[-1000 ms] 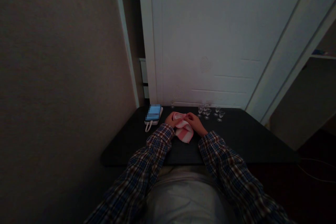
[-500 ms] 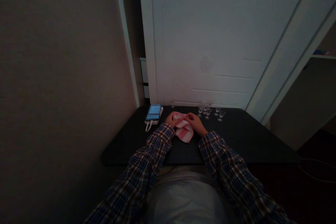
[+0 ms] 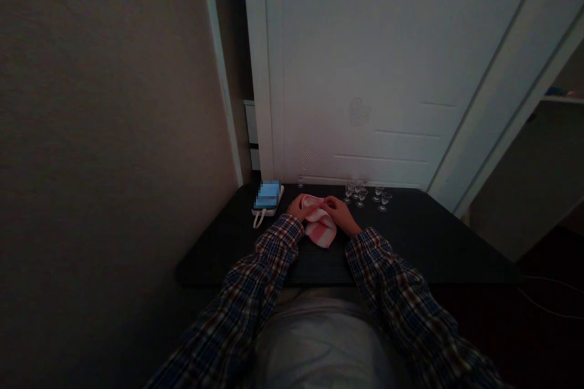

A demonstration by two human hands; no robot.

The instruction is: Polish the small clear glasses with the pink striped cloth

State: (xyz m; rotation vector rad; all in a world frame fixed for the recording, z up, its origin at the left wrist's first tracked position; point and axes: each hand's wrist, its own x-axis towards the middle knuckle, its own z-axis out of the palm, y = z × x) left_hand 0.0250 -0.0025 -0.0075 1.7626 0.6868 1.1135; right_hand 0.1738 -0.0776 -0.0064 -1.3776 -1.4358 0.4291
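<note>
A pink-and-white cloth (image 3: 322,232) hangs in folds between my two hands over the dark table. My left hand (image 3: 298,206) is closed on its left side. On the right, my right hand (image 3: 335,209) pinches the cloth's upper part, fingers bent inward. Whether something small is wrapped inside the cloth I cannot make out. Just beyond my right hand stand several small stemmed glasses (image 3: 362,197), upright on the table. Another small clear glass (image 3: 300,182) is at the back edge, behind my left hand.
A phone with a lit, blurred screen (image 3: 268,194) lies on a white device with a cable loop (image 3: 259,219), left of my hands. The black table (image 3: 410,249) meets a white panelled door (image 3: 356,61) behind. A wall (image 3: 114,134) rises at left.
</note>
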